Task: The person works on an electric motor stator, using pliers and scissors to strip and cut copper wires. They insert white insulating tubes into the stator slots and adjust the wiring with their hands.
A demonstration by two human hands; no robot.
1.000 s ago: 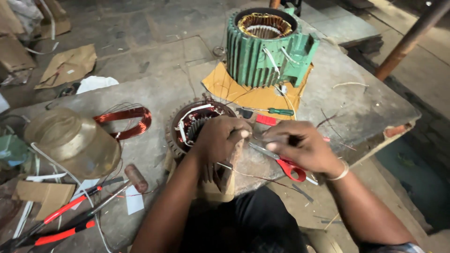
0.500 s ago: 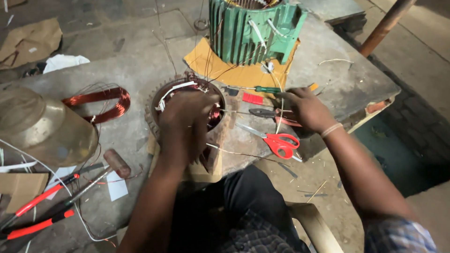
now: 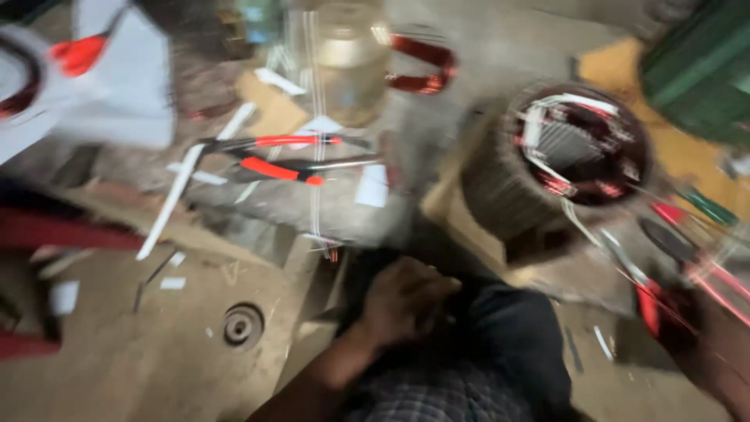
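Note:
The picture is heavily blurred. My left hand (image 3: 406, 301) is low at my lap, its fingers curled against my dark trousers (image 3: 508, 344), with the tips hidden. My right hand (image 3: 715, 355) shows only partly at the lower right edge, right beside the red-handled scissors (image 3: 652, 309); whether it grips them is unclear. On the bench edge above lies a round motor stator (image 3: 578, 156) with copper windings and white insulating strips, and thin wires trail from it towards the scissors.
A green motor housing (image 3: 703, 62) stands at the top right on yellow card. Red-handled pliers (image 3: 281, 156) lie on the bench (image 3: 273, 203), with a copper coil (image 3: 422, 62) and a metal bowl (image 3: 344, 55) behind. A floor drain (image 3: 242, 324) sits lower left.
The view has swung down and to the left and become blurred. My left hand has left the stator and dropped to my lap. My right hand has drawn back towards the scissors.

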